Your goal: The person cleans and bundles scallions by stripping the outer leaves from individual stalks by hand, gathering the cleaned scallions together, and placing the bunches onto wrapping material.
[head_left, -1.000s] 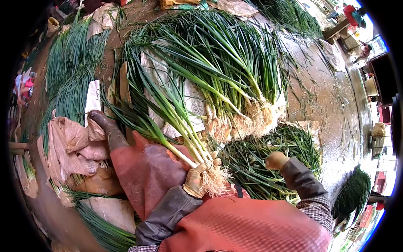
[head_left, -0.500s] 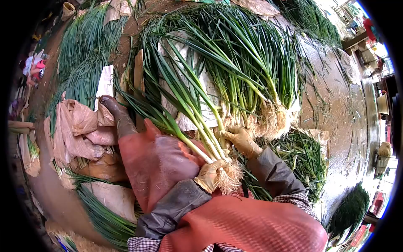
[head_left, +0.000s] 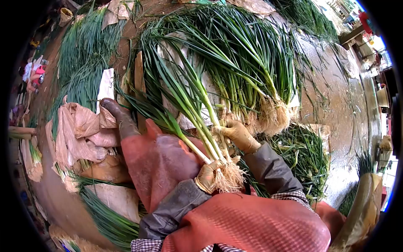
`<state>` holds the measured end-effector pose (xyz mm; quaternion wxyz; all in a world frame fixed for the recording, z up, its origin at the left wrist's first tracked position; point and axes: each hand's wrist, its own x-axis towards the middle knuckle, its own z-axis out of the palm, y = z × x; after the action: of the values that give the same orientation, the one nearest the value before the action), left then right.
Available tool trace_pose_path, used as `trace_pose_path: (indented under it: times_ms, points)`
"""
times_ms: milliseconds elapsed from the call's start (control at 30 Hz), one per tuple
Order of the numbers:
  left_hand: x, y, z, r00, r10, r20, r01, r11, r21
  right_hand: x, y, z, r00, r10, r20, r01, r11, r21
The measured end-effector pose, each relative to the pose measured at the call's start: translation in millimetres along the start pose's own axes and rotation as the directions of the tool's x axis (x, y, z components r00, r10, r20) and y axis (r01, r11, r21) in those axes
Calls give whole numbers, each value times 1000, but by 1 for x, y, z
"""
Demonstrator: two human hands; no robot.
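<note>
My left hand [head_left: 207, 176], in a yellowish glove, is closed around several green onions [head_left: 200, 122] just above their roots. Their pale root tuft [head_left: 228, 175] hangs out beside the fingers, and the leaves reach up and left. My right hand [head_left: 238, 135], gloved too, pinches one of the stalks higher up with thumb and fingers. Just beyond it lies a large pile of green onions [head_left: 247, 54], with a thick clump of roots [head_left: 273, 115] on its near side.
Loose leaf scraps [head_left: 300, 159] are heaped right of my right arm. Pinkish cloth sacking [head_left: 79, 130] lies to the left, by my boot [head_left: 115, 109]. More green onions [head_left: 84, 54] lie at far left. A long tan thing [head_left: 359, 210] stands at lower right.
My right hand has shifted slightly up along the stalk. A long tan thing and a red patch have come into view at the lower right. My left hand keeps its hold.
</note>
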<state>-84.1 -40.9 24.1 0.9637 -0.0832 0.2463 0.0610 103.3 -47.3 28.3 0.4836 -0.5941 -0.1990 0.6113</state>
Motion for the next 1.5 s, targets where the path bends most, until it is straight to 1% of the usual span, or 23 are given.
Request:
trace_pose_path:
  times_ms: [67,133,233,333,400,500,533,600,667,733,800,833,867,933,1033,1100,1133,1267,1333,1367,1400,1467,1500]
  points:
    - [1,0,-17,995,-95,1,95,995,-34,-8,12,-1,991,-2,-131,-14,993,-118]
    - [0,-4,-16,997,60,-56,-55,995,83,-22,20,-8,999,12,-36,0,947,321]
    - [3,-2,-23,996,51,73,-47,998,-47,-74,32,-33,990,-63,130,23,958,286]
    - [-6,-2,-9,991,65,113,-54,994,-96,-116,28,-65,992,-74,-107,104,943,317]
    - [-15,-1,-1,994,77,79,-69,993,-95,-114,27,-86,955,38,-294,-48,999,-26]
    - [-23,4,-2,966,-12,260,100,938,-331,-65,-21,-43,964,-85,-251,-25,914,-406]
    - [-27,10,-11,896,-139,421,298,892,-340,-33,-24,-35,963,-167,-212,16,819,-574]
    - [-42,15,7,946,-24,324,125,948,-293,42,-19,-23,923,-364,-123,95,527,-844]
    - [-60,24,30,961,80,263,-25,978,-206,132,13,-23,926,-370,-71,99,420,-902]
    - [-80,47,43,960,124,252,-97,989,-115,122,-23,-1,975,-219,23,107,381,-918]
    - [-103,73,54,954,148,262,-142,989,-40,130,-16,-28,986,-134,-96,47,789,-612]
    - [-112,83,58,950,159,268,-162,987,-11,133,-8,-58,985,-105,-139,60,954,-293]
    - [-121,93,63,948,170,270,-181,983,18,92,-38,-58,945,-75,-320,66,997,-39]
    - [-134,102,70,944,187,272,-210,976,62,79,-26,-92,934,-141,-329,222,949,223]
    - [-149,103,70,947,201,250,-227,971,79,25,-37,-23,975,-184,121,157,967,200]
    - [-153,99,71,951,196,241,-223,970,93,-16,-51,52,907,-189,376,140,978,153]
    - [-155,97,71,952,190,241,-219,971,98,-32,-56,83,850,-228,474,198,974,113]
    - [-163,88,69,948,181,262,-216,970,113,-56,-68,114,739,-15,674,124,986,-113]
    - [-171,87,64,926,172,336,-229,963,139,-66,-70,89,877,-73,475,50,997,62]
    - [-177,89,65,933,170,317,-226,962,150,-47,-44,72,929,-211,305,117,947,299]
    - [-186,89,66,943,165,289,-217,963,157,-22,-23,51,939,-261,223,179,927,330]
    - [-197,86,65,953,181,241,-222,963,152,-13,-32,53,980,-185,73,180,981,74]
    - [-201,84,65,954,173,244,-215,963,159,-12,-40,66,973,-172,155,168,985,40]
